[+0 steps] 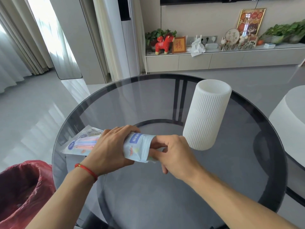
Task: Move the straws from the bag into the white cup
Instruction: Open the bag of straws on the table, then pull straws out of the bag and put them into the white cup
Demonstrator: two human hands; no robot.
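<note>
A pale blue plastic bag [137, 147] of coloured straws [85, 142] lies across the middle of the round glass table [148, 195]. My left hand [109, 151] grips the bag around its middle. My right hand [171, 152] has its fingers tucked into the bag's open right end; what they pinch inside is hidden. The straws show as pink, orange and blue stripes through the bag's left part. The tall ribbed white cup [206, 113] stands upright just right of my right hand, and I cannot see into it.
A bin lined with a red bag [21, 190] stands at the lower left beside the table. A white round seat [290, 109] sits off the table's right edge. A long low cabinet [214, 60] with ornaments runs along the far wall.
</note>
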